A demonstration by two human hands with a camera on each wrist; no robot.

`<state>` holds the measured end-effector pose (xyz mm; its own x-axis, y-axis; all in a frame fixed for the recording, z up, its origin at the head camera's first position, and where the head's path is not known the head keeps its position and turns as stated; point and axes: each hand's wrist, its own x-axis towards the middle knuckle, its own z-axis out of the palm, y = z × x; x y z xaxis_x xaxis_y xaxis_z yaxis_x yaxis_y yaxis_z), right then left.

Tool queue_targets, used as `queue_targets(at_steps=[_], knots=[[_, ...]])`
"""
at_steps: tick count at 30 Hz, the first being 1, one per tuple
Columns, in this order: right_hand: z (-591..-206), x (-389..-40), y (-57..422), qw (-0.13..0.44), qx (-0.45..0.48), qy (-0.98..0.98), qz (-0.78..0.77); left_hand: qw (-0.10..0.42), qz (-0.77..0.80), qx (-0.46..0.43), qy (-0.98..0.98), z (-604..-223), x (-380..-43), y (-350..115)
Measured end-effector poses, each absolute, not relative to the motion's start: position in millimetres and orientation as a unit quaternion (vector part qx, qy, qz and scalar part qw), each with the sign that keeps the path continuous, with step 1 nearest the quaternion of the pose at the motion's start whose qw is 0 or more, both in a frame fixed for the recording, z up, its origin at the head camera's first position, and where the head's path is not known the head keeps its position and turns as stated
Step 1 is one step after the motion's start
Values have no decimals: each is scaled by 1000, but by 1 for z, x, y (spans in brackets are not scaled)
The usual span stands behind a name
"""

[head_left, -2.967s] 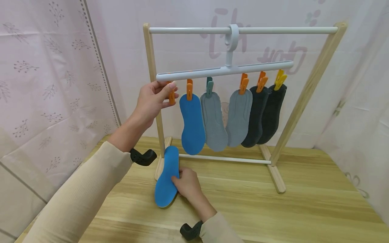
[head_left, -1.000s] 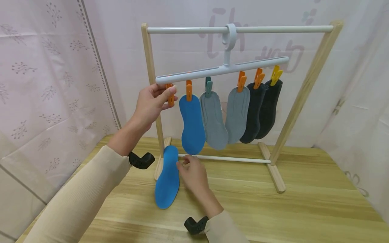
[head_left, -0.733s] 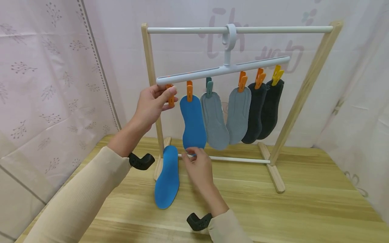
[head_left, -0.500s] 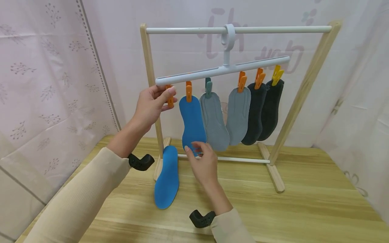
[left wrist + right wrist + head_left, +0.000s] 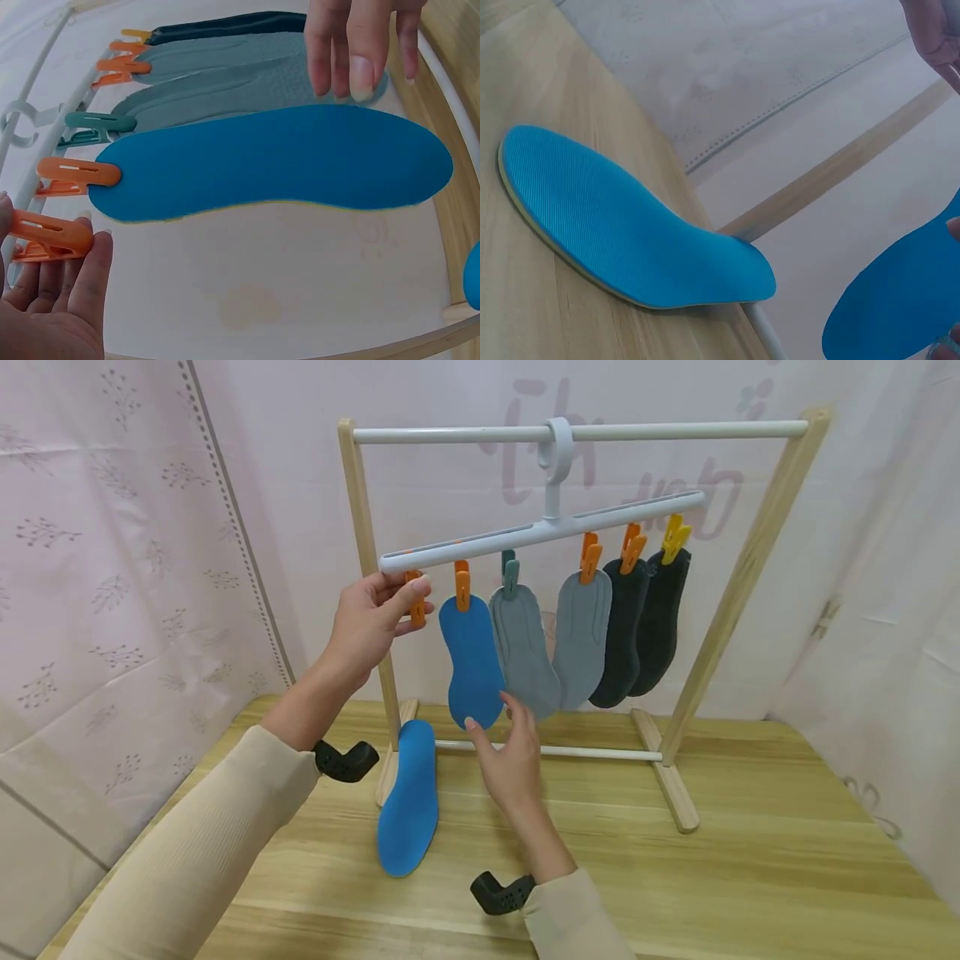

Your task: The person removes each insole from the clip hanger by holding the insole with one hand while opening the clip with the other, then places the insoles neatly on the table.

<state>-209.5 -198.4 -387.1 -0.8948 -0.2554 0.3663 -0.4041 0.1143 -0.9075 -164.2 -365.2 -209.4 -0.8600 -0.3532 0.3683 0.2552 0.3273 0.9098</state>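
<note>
My left hand (image 5: 367,618) pinches an orange clothespin (image 5: 416,602) at the left end of the white hanger bar (image 5: 487,540); nothing hangs from that pin. Beside it, a second orange clothespin (image 5: 462,585) holds a blue insole (image 5: 262,161). At that insole's lower end is my right hand (image 5: 513,760), thumb and fingers spread around its edges. Whether they touch it is hard to tell. Another blue insole (image 5: 630,225) leans on the table against the rack's left foot, with neither hand on it.
Two grey insoles (image 5: 525,643) and two black insoles (image 5: 660,627) hang further right from green, orange and yellow clothespins. The hanger hooks over a white rod (image 5: 675,432) of a wooden rack (image 5: 738,585). It stands on a wood-grain table (image 5: 750,860) before a pale curtain.
My right hand has let go of the leaning blue insole and moved up and right to the hanging one. The hanger's left end has dipped slightly. My left hand keeps its pinch.
</note>
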Motion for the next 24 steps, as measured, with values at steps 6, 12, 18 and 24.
queue_targets(at_steps=[6,12,18,24], knots=[[-390,-214,-199,48,202,-730,651,262,-577,33,-773,-210,-165,-366],[-388,-216,-198,31,204,-719,664,261,-579,36,-772,-211,-165,-366],[-386,-216,-197,18,208,-709,673,261,-581,37,-770,-212,-166,-366],[-387,-215,-197,1,203,-696,689,263,-579,37,-771,-214,-167,-366]])
